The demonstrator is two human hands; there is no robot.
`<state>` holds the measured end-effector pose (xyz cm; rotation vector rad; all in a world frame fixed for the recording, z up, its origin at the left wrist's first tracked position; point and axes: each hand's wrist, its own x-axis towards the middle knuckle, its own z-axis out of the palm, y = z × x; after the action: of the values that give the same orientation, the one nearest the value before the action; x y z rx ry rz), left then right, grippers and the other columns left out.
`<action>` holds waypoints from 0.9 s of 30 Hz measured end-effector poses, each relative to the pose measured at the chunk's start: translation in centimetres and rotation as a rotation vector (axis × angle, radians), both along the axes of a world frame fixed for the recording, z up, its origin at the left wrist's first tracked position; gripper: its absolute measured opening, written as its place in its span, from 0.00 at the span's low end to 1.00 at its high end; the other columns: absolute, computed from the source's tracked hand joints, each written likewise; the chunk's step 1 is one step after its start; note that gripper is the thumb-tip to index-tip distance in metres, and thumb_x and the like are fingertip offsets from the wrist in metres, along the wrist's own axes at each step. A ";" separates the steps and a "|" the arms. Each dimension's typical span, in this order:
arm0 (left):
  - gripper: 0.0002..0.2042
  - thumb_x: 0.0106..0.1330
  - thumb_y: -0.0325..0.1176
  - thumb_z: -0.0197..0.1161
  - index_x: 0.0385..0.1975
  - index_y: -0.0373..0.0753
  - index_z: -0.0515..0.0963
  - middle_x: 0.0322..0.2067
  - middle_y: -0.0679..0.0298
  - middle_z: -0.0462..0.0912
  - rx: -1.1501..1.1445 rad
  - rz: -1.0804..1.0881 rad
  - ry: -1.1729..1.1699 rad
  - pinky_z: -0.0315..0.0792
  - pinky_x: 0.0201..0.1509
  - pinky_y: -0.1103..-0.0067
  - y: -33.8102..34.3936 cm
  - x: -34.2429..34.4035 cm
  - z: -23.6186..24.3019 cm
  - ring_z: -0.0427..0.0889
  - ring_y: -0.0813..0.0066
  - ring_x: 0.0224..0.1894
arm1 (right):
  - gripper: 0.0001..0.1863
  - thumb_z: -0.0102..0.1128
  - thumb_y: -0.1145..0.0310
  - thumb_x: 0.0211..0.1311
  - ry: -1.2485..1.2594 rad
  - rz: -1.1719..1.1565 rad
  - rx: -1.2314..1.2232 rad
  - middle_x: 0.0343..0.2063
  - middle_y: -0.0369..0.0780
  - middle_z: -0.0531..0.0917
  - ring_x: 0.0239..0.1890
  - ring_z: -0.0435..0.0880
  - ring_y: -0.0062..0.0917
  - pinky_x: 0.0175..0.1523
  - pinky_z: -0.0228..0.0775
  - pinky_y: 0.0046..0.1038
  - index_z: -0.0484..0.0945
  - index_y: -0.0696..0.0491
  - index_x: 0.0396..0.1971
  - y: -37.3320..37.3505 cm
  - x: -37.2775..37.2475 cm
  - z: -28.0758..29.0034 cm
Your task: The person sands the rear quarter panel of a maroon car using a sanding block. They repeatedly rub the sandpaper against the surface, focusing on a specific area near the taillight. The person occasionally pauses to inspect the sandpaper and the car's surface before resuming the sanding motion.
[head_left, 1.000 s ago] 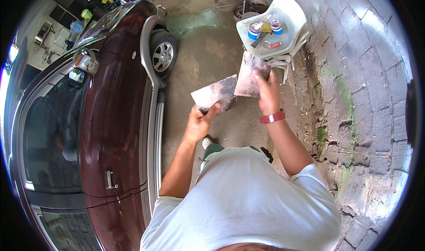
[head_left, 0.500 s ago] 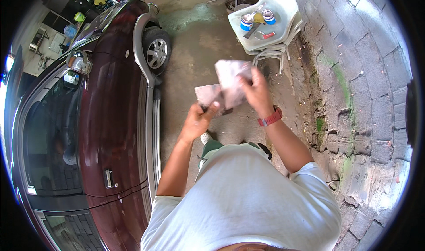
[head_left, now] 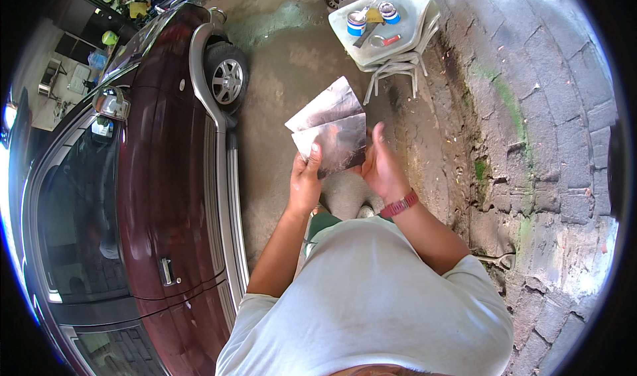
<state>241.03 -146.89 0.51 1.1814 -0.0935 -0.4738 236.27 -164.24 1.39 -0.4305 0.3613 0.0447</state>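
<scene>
In front of me, my left hand pinches two grey, shiny, rectangular sheets that look like sandpaper. The nearer sandpaper sheet overlaps the farther sandpaper sheet, and the two are fanned apart. My left thumb lies on top of the nearer one; the other fingers are hidden beneath. My right hand, with a red band at the wrist, is open at the right edge of the sheets. Its thumb points up and its palm shows; some fingertips are tucked behind the nearer sheet's lower right corner, where I cannot tell if they touch.
A dark red car stands close along my left. Ahead to the right, stacked white plastic chairs hold a blue-and-white can, a second can, a flat scraper and a red-handled tool. A stone-block wall runs along the right.
My right hand has let go of the sheet it held and opened. Both sheets are now together in my left hand. The view has shifted slightly.
</scene>
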 end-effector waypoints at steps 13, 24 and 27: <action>0.34 0.70 0.18 0.60 0.75 0.35 0.55 0.58 0.61 0.77 0.016 -0.086 -0.273 0.65 0.69 0.75 1.3 -1.4 1.0 0.75 0.72 0.62 | 0.21 0.74 0.72 0.62 0.038 -0.422 -0.644 0.45 0.38 0.83 0.46 0.81 0.22 0.53 0.74 0.27 0.74 0.56 0.52 -4.8 1.1 -2.4; 0.17 0.74 0.27 0.62 0.60 0.30 0.74 0.54 0.59 0.81 0.457 -0.036 -0.562 0.71 0.60 0.77 -0.2 -2.6 1.5 0.77 0.76 0.55 | 0.18 0.72 0.67 0.66 -0.030 -0.293 -0.627 0.43 0.35 0.82 0.45 0.79 0.17 0.52 0.73 0.24 0.74 0.54 0.48 -1.1 1.4 -0.6; 0.15 0.73 0.26 0.63 0.57 0.31 0.78 0.48 0.60 0.85 0.500 -0.050 -0.560 0.74 0.56 0.77 0.2 -2.8 2.3 0.80 0.78 0.50 | 0.18 0.71 0.68 0.66 -0.088 -0.251 -0.717 0.44 0.37 0.82 0.45 0.80 0.19 0.51 0.74 0.25 0.72 0.56 0.49 -1.4 1.7 0.0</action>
<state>238.22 -146.68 2.82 1.7853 -0.5105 -0.1978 237.93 -165.68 1.35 -1.0877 0.3354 -0.3579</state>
